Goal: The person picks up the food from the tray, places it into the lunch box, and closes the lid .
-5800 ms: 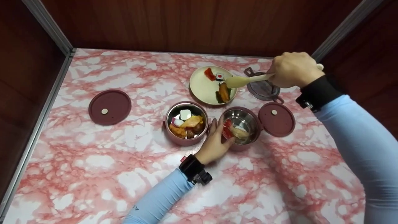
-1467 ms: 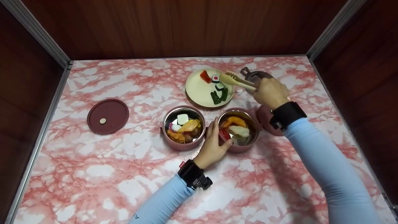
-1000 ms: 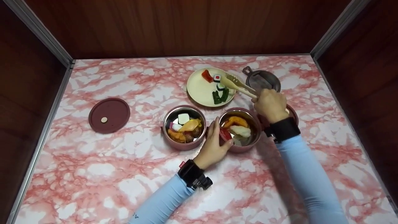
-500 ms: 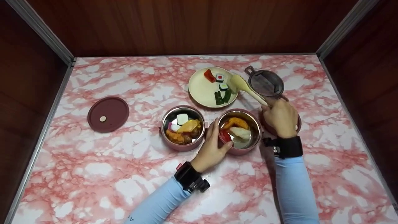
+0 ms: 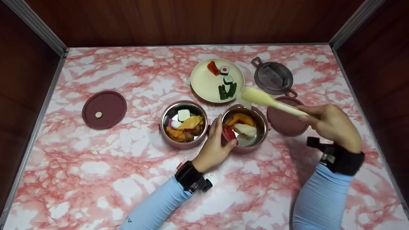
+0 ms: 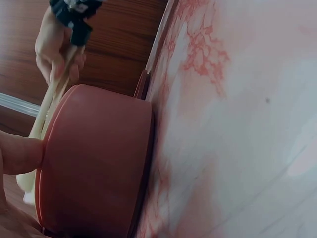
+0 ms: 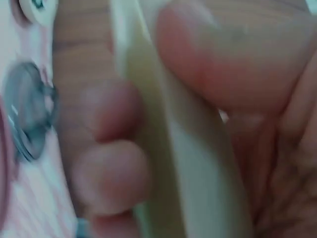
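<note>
My right hand (image 5: 334, 126) holds cream tongs (image 5: 255, 96) above the right round food container (image 5: 244, 149). A pale, whitish piece (image 5: 243, 102) shows under the tong tips; what it is cannot be told. Inside that container lie an orange curved piece (image 5: 241, 118), a pale dumpling-like piece (image 5: 245, 130) and a red piece (image 5: 228, 132). My left hand (image 5: 212, 148) grips the container's near-left side, thumb at the rim. In the left wrist view the container wall (image 6: 96, 163) fills the middle, with the tongs (image 6: 47, 111) over its opening. Fingers pinch the tong arms (image 7: 198, 163) in the right wrist view.
A second round container (image 5: 183, 145) with several food pieces stands left. Behind is a cream plate (image 5: 201, 84) bearing a red piece, two sushi rolls and green pieces. Maroon lids lie left (image 5: 105, 108) and right (image 5: 287, 118); a dark, handled lid (image 5: 274, 78) lies back right.
An orange piece has gone from the plate into the right container. Since then the tongs have moved from the plate toward me, over the container, with a pale piece at their tips. Left hand stays.
</note>
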A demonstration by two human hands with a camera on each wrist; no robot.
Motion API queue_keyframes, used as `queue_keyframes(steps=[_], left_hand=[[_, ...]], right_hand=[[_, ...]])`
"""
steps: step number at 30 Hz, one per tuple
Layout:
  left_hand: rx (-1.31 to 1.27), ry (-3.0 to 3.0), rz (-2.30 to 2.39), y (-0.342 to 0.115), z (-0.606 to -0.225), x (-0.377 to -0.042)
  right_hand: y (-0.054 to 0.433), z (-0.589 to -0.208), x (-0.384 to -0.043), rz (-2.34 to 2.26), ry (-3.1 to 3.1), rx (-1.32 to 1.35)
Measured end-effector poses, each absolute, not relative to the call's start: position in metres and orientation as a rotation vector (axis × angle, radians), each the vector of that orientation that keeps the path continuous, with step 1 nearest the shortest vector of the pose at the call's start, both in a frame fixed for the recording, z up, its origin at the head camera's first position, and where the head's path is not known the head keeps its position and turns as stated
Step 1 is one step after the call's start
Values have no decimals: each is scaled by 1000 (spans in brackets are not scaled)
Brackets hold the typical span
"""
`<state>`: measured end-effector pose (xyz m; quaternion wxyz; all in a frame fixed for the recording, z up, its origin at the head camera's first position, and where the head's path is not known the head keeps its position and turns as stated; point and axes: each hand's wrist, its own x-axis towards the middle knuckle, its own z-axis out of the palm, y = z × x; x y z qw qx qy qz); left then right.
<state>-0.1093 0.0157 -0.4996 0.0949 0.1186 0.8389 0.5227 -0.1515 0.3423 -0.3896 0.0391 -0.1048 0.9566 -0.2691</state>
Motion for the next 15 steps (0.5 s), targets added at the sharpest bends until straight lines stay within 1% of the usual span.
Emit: queue_keyframes(steps=[3,8,15], left_hand=[[360,2491,1554,15,-500,-109],[340,2481,1541,15,-499,-108],[327,2478,1521,15,-498,-107]], right_hand=[[348,-381,-139,-710,2832,-297],[340,-372,-131,-529,2769,-241],[329,-359,-114,-491,2763,-180]])
